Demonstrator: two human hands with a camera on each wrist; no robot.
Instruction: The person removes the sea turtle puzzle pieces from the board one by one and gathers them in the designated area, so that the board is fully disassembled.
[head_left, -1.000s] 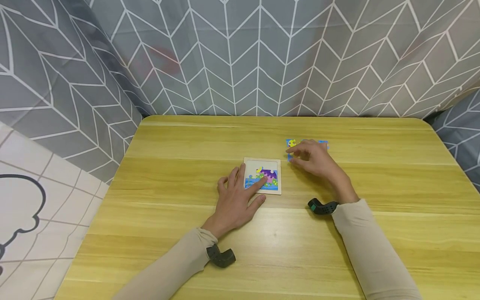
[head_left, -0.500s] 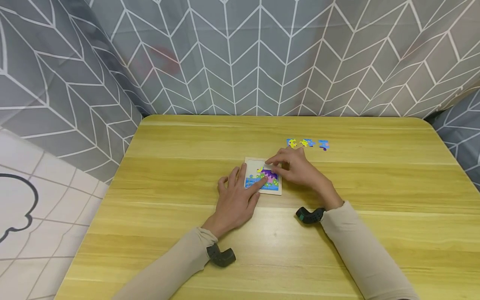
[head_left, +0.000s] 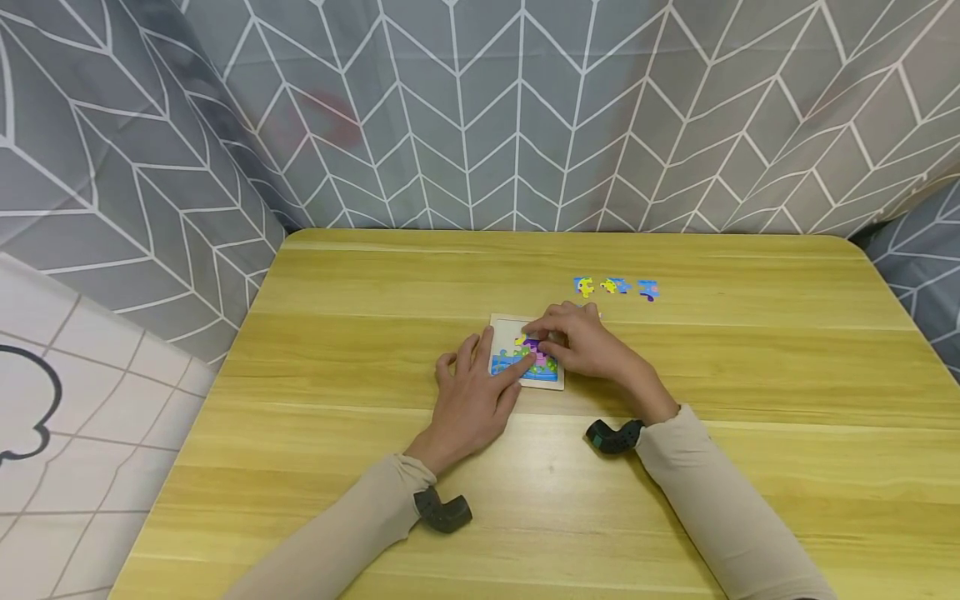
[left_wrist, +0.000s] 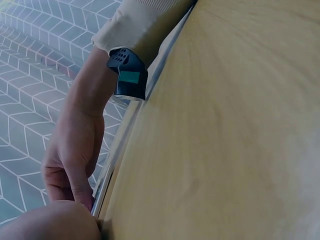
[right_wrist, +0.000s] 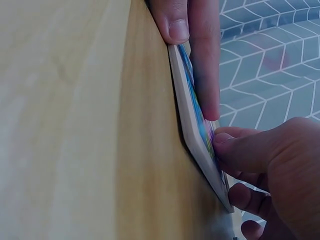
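Note:
A small jigsaw puzzle in a pale wooden tray (head_left: 504, 326) lies on the table, its lower part filled with blue, green, pink and purple pieces. My left hand (head_left: 468, 408) rests on the tray's left side, its straight index finger (right_wrist: 205, 85) touching the picture. Over the tray's upper right, my right hand (head_left: 588, 342) pinches a puzzle piece between thumb (right_wrist: 240, 150) and index finger. That piece is mostly hidden by the fingers. In the left wrist view, the right hand (left_wrist: 75, 155) reaches down to the tray from beyond.
Several loose blue and yellow puzzle pieces (head_left: 584, 287) lie in a row behind the right hand. The wooden table (head_left: 787, 350) meets a grey patterned curtain (head_left: 480, 117) at the back. Each wrist wears a black band device (head_left: 613, 437).
My right hand has moved left from the loose pieces to the tray, carrying a puzzle piece, and its fingertips are now lower over the picture. The left hand has stayed nearly still.

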